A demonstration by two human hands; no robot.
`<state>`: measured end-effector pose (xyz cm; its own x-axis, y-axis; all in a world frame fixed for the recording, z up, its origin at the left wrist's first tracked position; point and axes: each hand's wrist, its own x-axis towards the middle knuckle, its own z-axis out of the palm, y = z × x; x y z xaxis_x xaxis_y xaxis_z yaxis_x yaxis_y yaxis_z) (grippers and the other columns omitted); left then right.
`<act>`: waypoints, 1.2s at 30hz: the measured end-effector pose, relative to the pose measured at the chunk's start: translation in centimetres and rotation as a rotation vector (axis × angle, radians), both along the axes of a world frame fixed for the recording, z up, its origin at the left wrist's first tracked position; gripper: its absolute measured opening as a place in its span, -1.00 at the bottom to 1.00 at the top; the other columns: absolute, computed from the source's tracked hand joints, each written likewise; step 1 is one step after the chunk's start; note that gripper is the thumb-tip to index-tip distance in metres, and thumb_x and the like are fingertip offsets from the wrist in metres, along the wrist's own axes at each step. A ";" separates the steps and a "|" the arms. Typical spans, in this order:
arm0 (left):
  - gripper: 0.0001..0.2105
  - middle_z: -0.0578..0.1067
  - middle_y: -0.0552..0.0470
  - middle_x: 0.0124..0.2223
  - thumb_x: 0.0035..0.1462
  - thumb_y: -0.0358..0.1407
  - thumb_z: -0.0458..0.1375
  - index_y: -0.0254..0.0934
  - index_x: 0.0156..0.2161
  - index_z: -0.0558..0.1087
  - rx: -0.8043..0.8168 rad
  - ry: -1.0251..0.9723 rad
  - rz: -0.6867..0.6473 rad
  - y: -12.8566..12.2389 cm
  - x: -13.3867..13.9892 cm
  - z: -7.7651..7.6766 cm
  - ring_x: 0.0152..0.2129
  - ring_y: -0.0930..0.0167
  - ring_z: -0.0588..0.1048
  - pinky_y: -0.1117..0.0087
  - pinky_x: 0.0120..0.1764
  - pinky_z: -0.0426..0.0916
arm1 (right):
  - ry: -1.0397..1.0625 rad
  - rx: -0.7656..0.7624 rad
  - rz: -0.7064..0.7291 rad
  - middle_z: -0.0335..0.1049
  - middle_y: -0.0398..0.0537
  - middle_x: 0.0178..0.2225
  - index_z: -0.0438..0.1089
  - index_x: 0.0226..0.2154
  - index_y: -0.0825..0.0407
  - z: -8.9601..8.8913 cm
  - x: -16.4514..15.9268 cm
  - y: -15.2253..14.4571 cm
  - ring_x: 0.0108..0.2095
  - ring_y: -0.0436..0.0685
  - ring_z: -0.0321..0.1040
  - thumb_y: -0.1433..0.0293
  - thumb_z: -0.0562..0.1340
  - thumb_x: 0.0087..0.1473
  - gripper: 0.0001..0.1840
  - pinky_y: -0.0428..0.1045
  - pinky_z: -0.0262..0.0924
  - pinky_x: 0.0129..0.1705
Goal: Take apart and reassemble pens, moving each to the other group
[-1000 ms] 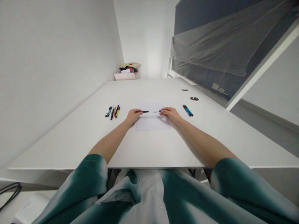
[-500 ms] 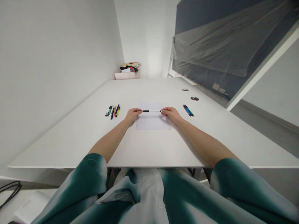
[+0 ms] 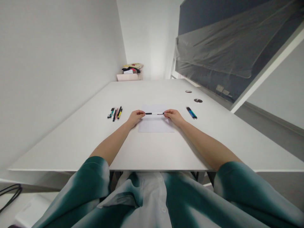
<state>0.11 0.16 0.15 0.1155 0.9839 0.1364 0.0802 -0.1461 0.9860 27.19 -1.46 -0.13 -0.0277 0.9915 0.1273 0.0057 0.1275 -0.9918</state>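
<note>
Left hand [image 3: 136,117]: pinching the black end of the pen [image 3: 154,113]
Right hand [image 3: 174,117]: pinching its opposite end
Pen: crosswise over white paper [image 3: 156,127]
Bench [image 3: 154,152], left: mixed pens [image 3: 115,114]
Bench, right: blue and green pens [image 3: 191,113]

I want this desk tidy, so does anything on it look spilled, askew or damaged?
Nothing spilled or visibly damaged. The loose pens left of the paper look slightly untidy, their ends not lined up; the held pen looks level.
</note>
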 end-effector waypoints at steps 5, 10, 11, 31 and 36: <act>-0.67 0.53 0.01 -0.42 -0.30 -0.18 0.43 -0.30 -0.38 0.56 0.008 0.012 0.011 0.1 0.0 -0.2 -0.43 0.41 0.41 0.33 -0.28 0.28 | -0.045 0.012 -0.009 0.43 -0.12 -0.51 0.47 -0.44 0.05 -0.2 0.1 0.2 -0.45 0.01 0.28 0.31 0.46 -0.26 -0.73 -0.01 0.25 -0.29; -0.68 0.54 0.00 -0.41 -0.31 -0.18 0.43 -0.30 -0.39 0.55 0.010 0.021 0.025 0.1 0.0 -0.1 -0.43 0.41 0.41 0.33 -0.28 0.27 | -0.066 0.008 0.002 0.41 -0.15 -0.54 0.47 -0.44 0.06 -0.2 0.1 0.3 -0.48 0.00 0.24 0.33 0.43 -0.25 -0.75 -0.04 0.18 -0.35; -0.68 0.54 0.00 -0.41 -0.31 -0.19 0.43 -0.31 -0.39 0.55 0.008 0.025 0.028 0.1 0.0 0.0 -0.43 0.41 0.41 0.33 -0.28 0.27 | -0.062 0.006 0.000 0.41 -0.15 -0.54 0.47 -0.45 0.07 -0.2 0.1 0.3 -0.48 -0.01 0.24 0.34 0.43 -0.26 -0.76 -0.04 0.17 -0.35; -0.74 0.49 0.05 -0.45 -0.24 -0.22 0.41 -0.30 -0.42 0.52 0.010 0.023 0.027 -0.4 0.1 0.4 -0.46 0.44 0.39 0.34 -0.29 0.27 | -0.070 0.010 -0.026 0.39 -0.15 -0.55 0.45 -0.46 0.05 -0.4 0.0 0.4 -0.48 0.00 0.22 0.29 0.42 -0.27 -0.74 -0.04 0.14 -0.37; -0.73 0.49 0.05 -0.46 -0.24 -0.19 0.41 -0.29 -0.42 0.52 0.017 0.036 0.039 -0.4 0.1 0.4 -0.46 0.44 0.38 0.35 -0.32 0.27 | -0.067 0.008 -0.031 0.39 -0.14 -0.55 0.46 -0.46 0.05 -0.3 0.0 0.3 -0.48 0.00 0.23 0.31 0.41 -0.24 -0.78 -0.03 0.17 -0.35</act>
